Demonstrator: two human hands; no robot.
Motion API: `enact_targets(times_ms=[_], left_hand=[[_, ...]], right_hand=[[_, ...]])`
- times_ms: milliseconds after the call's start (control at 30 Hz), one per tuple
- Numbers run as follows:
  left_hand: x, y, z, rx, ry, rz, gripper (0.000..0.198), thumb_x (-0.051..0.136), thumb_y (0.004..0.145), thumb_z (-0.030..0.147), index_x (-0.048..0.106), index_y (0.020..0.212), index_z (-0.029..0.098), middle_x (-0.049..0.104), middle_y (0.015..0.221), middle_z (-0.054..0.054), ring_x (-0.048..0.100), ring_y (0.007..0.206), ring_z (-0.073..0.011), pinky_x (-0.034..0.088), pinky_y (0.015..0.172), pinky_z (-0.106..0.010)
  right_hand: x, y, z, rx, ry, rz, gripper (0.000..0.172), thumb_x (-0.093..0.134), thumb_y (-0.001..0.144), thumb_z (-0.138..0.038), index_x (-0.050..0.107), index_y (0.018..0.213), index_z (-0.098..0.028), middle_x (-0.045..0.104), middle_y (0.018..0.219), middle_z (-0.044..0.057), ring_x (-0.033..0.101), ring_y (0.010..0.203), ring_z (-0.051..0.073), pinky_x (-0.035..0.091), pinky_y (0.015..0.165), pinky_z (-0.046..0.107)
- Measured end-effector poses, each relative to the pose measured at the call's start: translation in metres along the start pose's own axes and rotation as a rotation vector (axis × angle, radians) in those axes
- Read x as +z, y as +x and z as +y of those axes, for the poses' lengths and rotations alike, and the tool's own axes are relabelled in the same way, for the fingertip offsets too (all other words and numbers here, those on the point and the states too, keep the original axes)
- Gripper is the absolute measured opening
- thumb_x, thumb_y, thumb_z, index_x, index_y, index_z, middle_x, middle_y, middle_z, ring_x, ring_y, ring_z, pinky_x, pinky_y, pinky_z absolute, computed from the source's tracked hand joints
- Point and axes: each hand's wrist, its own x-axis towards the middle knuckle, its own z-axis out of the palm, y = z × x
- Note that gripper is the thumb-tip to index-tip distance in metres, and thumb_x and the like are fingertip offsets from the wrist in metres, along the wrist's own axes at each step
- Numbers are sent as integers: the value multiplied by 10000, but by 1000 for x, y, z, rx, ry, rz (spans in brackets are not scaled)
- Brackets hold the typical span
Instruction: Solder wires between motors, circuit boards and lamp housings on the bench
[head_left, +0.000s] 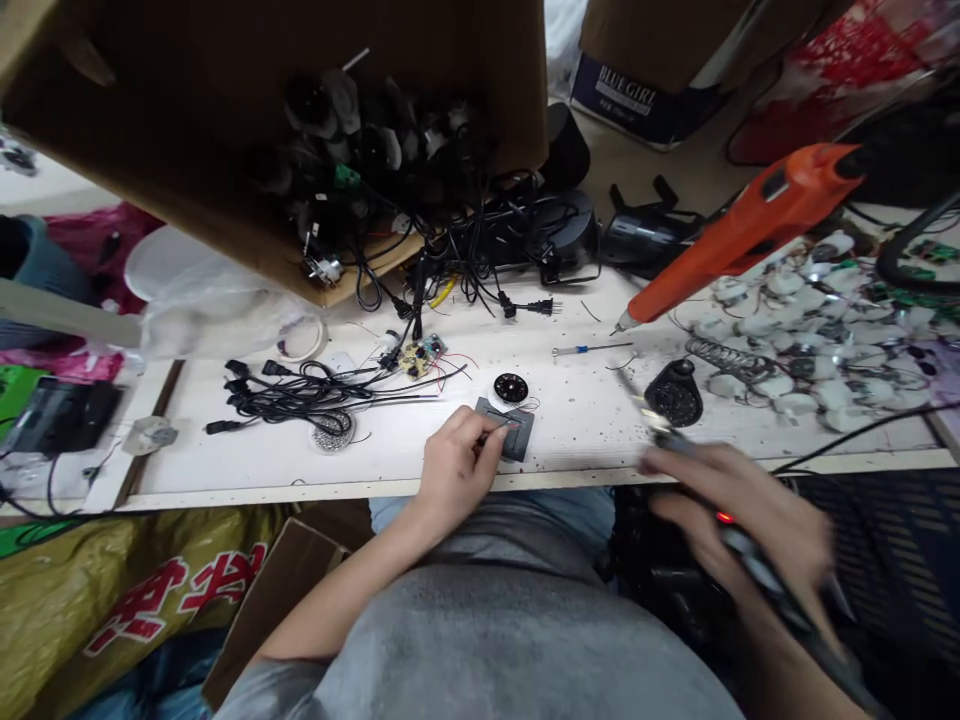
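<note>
My left hand (459,455) is closed in a pinch over a small dark grey square plate (517,440) near the table's front edge. What sits between its fingertips is hidden; a thin reddish wire shows beside them. Just behind the plate lies a round part (511,388) with a black perforated face and a white rim. On the right, my right hand (739,510), smeared by motion, grips a soldering iron (757,565) with a lit red light. The iron's tip points up and left, close to a black teardrop-shaped housing (673,393).
Black power cords (315,390) and a small circuit board (420,355) lie left. An orange electric screwdriver (742,240) hangs above a blue-collared thin tool (581,350). White wired parts (810,340) crowd the right. A cardboard box (232,200) of parts stands behind.
</note>
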Motion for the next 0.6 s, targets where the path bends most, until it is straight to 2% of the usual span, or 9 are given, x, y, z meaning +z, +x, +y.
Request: enact_targets(times_ms=[100, 200, 267, 367, 600], left_hand=[[-1, -4, -1, -42, -76, 3, 198, 587, 973, 268, 658, 801, 198, 594, 740, -3, 546, 647, -121, 443, 597, -232], [1, -10, -5, -75, -155, 0, 178, 592, 965, 270, 672, 821, 201, 618, 803, -21, 575, 710, -133, 448, 605, -234], [2, -14, -7, -94, -213, 4, 179, 595, 962, 274, 674, 820, 199, 628, 827, -29, 592, 740, -137, 454, 617, -236], [5, -18, -10, -133, -285, 25, 190, 601, 962, 288, 676, 816, 193, 642, 833, -36, 611, 762, -141, 462, 634, -240], [5, -14, -14, -278, -419, 45, 273, 645, 933, 407, 692, 778, 188, 620, 803, -28, 569, 635, -113, 450, 555, -237]], right_hand=[[59, 45, 6, -169, 68, -119, 309, 629, 977, -230, 692, 1268, -312, 711, 1040, 50, 707, 882, 168, 573, 769, 278], [95, 82, 22, -243, 209, -262, 334, 617, 978, -249, 630, 1311, -255, 693, 1182, 84, 691, 1076, 207, 576, 906, 333], [106, 95, 31, -264, 280, -341, 354, 626, 961, -245, 600, 1314, -244, 687, 1221, 86, 682, 1118, 217, 569, 940, 352], [111, 97, 34, -263, 299, -396, 333, 624, 956, -243, 588, 1288, -252, 697, 1203, 74, 688, 1098, 216, 568, 932, 360], [117, 83, 19, -237, 152, -291, 265, 629, 973, -282, 607, 1233, -237, 714, 1093, 91, 666, 1005, 244, 555, 897, 419]])
